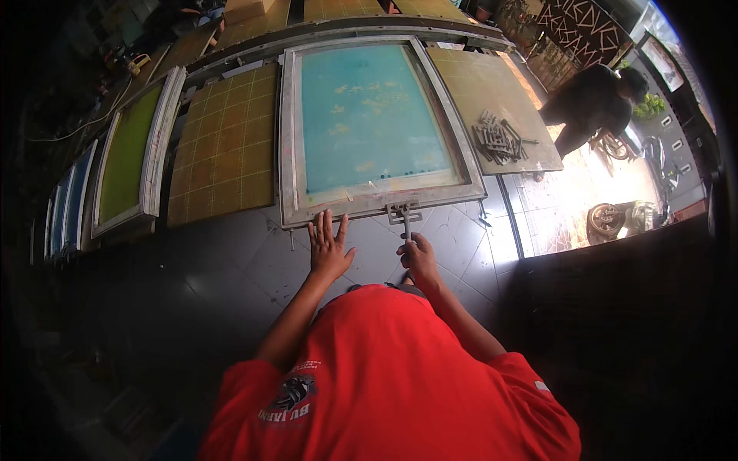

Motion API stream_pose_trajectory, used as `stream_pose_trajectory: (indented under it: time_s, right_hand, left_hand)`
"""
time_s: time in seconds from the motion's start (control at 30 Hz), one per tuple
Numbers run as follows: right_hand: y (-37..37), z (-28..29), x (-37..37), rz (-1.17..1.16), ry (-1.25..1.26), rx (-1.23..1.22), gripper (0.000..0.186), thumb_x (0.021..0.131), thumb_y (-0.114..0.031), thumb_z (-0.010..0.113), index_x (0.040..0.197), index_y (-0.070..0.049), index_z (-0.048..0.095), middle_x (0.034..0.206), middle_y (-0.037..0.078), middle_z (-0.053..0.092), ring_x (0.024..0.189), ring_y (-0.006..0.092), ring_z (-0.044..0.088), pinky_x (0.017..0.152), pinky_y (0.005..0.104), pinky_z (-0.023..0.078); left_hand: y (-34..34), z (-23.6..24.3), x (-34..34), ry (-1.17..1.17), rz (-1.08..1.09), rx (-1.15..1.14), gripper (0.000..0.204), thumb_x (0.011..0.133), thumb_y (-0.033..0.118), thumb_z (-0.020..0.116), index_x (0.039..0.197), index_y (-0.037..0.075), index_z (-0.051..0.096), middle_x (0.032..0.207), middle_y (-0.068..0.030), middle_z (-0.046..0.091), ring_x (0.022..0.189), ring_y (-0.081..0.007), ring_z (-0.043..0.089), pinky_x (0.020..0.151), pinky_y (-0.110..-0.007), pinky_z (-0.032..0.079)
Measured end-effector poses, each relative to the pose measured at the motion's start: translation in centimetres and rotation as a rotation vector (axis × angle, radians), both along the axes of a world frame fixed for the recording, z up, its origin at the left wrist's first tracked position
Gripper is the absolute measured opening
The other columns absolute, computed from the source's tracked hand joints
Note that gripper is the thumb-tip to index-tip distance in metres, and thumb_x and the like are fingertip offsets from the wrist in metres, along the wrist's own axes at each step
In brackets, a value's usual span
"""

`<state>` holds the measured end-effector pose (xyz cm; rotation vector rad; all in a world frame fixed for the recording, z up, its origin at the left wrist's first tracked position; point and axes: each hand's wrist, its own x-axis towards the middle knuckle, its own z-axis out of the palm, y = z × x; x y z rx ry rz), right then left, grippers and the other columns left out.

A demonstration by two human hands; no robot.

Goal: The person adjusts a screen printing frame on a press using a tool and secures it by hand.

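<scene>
nearest, past the red shirt (pixel 384 369), the 2 hands work at the frame's front edge. the left hand (pixel 329 257) has its fingers spread apart, tips at the pale frame (pixel 346 207). the right hand (pixel 419 257) has its fingers clamped around a grey handle (pixel 407 227) that meets a metal bracket (pixel 398 210) midway along that edge. the step in hand looks like fitting or adjusting this bracket; the next move likely calls for bracing the frame while working the handle. beyond lies the frame's turquoise mesh (pixel 369 115); right of it, loose metal pieces (pixel 500 140) sit on a surface (pixel 461 73).
</scene>
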<state>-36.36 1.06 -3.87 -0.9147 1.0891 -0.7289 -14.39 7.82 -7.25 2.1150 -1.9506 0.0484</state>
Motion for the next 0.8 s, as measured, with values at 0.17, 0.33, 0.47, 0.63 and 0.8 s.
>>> stream_pose_trajectory:
  time_s: [0.17,0.33,0.47,0.63,0.8]
  right_hand:
    - [0.4,-0.1,0.1,-0.044,-0.023,-0.008,0.024,0.095,-0.016,0.043,0.111,0.001,0.047,0.073,0.008,0.057,0.050,0.0091,0.044,0.045,0.0232,0.035]
    - [-0.1,-0.2,0.6,-0.080,0.001,-0.003,0.021,0.096,-0.016,0.042,0.110,0.000,0.045,0.073,0.010,0.059,0.050,0.0105,0.047,0.044,0.0239,0.036]
    - [0.1,0.1,1.4,-0.083,-0.034,0.068,0.019,0.097,-0.016,0.042,0.108,0.000,0.043,0.073,0.011,0.060,0.052,0.0131,0.052,0.046,0.0250,0.040]
    - [0.3,0.3,2.3,-0.050,-0.109,0.088,0.018,0.097,-0.017,0.042,0.104,-0.001,0.042,0.076,0.012,0.061,0.055,0.0156,0.055,0.049,0.0269,0.045]
    - [-0.1,-0.5,3.7,-0.013,-0.151,0.158,0.017,0.098,-0.018,0.040,0.103,-0.002,0.037,0.080,0.015,0.062,0.062,0.0195,0.062,0.056,0.0299,0.053]
  left_hand:
    - [-0.4,0.6,-0.1,0.018,-0.006,0.022,0.093,0.076,0.039,0.068,0.147,0.017,0.013,0.149,-0.0233,0.008,0.138,-0.0397,0.008,0.110,-0.057,0.007]
    - [-0.1,0.6,0.0,0.020,0.009,0.022,0.093,0.076,0.040,0.068,0.147,0.017,0.013,0.149,-0.0232,0.009,0.138,-0.0396,0.008,0.110,-0.057,0.008]
    - [-0.3,0.7,-0.2,0.009,-0.003,0.020,0.094,0.075,0.040,0.068,0.147,0.016,0.012,0.149,-0.0235,0.009,0.138,-0.0397,0.007,0.109,-0.058,0.007]
    - [-0.6,0.8,-0.2,0.000,-0.011,0.008,0.094,0.075,0.040,0.069,0.147,0.015,0.013,0.148,-0.0244,0.009,0.138,-0.0406,0.008,0.109,-0.059,0.007]
    - [-0.2,0.4,0.0,-0.040,0.002,-0.019,0.097,0.072,0.040,0.071,0.146,0.014,0.015,0.147,-0.0248,0.011,0.138,-0.0412,0.009,0.109,-0.059,0.008]
